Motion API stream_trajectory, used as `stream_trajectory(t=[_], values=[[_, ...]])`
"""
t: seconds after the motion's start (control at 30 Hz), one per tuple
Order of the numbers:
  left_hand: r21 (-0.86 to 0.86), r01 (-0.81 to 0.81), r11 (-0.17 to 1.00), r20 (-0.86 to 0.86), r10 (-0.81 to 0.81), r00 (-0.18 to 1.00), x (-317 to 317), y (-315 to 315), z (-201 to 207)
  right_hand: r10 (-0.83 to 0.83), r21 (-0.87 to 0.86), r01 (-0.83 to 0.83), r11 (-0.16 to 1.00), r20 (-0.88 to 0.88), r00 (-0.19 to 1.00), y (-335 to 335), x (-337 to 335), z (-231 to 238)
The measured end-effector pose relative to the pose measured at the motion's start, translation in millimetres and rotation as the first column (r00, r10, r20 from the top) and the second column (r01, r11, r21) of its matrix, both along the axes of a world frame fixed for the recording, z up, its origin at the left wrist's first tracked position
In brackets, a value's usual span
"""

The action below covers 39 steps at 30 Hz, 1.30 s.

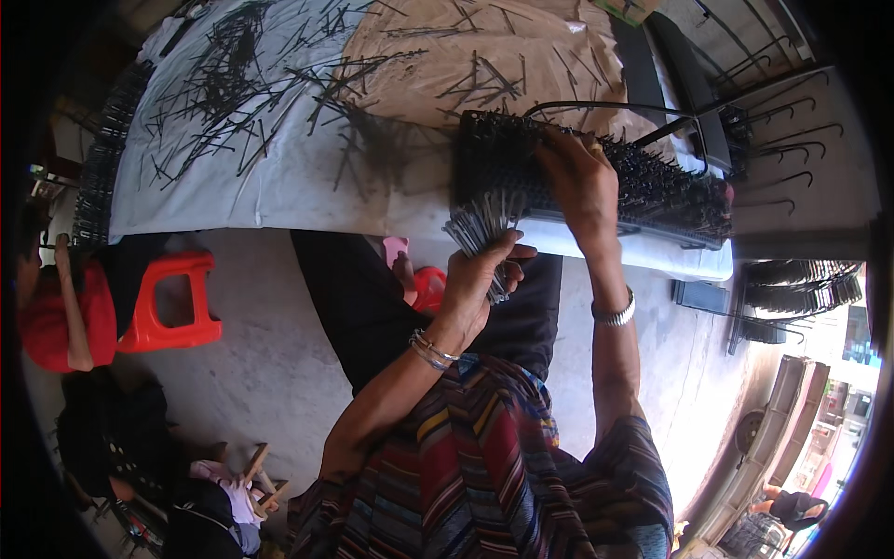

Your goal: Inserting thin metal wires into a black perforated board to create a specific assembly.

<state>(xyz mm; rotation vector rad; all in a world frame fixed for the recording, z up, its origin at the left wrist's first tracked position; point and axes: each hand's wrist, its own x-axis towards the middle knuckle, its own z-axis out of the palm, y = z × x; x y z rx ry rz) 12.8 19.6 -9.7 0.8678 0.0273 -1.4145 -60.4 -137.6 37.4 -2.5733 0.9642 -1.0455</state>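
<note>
White-clothed counter (307,207) spans the frame's top; at centre, the left grip (477,279) clasps a rod bundle (473,228), long axis roughly up-frame, lower-left of the right grip (582,182), whose hold at the black tray (652,229) I cannot tell.

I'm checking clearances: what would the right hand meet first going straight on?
Probably the densely packed black pieces by its fingertips; the right hand may be touching them, but depth is unclear.
</note>
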Motion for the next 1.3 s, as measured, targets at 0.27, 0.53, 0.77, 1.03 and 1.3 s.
stream_trajectory(t=[0.27,0.53,0.77,1.03,1.3], values=[[0.026,0.017,1.000,0.007,-0.018,1.000,-3.5,0.6,2.1,0.194,0.742,-0.292,0.604,0.218,0.956,33.9,-25.3,13.8],[0.072,0.024,0.997,0.025,-0.026,0.999,2.8,-3.6,1.0,-0.130,-0.028,0.136,0.990,0.149,0.980,10.6,-14.3,17.8],[0.019,0.077,0.997,0.044,-0.077,0.996,1.5,-3.5,-5.9,-0.172,0.018,0.172,0.985,-0.001,0.985,-2.1,-3.5,-6.4],[0.000,0.092,0.996,0.008,-0.092,0.996,-0.7,-5.9,-0.9,-0.104,-0.176,0.060,0.983,-0.250,0.963,-13.4,0.8,-0.8],[-0.014,0.102,0.995,0.006,-0.102,0.995,-0.5,0.5,-0.7,0.100,0.380,-0.083,0.921,-0.025,0.995,24.1,-22.4,11.8]])
